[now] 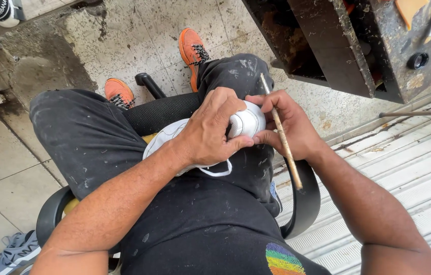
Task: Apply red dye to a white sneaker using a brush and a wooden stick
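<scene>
A white shoe upper [243, 122] with a white lace loop rests on my lap, over black paint-flecked trousers. My left hand [210, 130] wraps over the top of it, thumb pressed against its rounded end. My right hand [289, 125] touches the same end with its fingertips and holds a thin wooden stick or brush [283, 140] slanting from near my right knee down past the wrist. The part of the shoe under my left palm is hidden.
I sit on a black office chair [304, 203] with orange shoes [192, 48] on a stained tile floor. A dark, grimy workbench [358, 46] stands at the upper right, beside a ribbed metal ramp [409, 168]. Grey sneakers [17, 249] lie at the lower left.
</scene>
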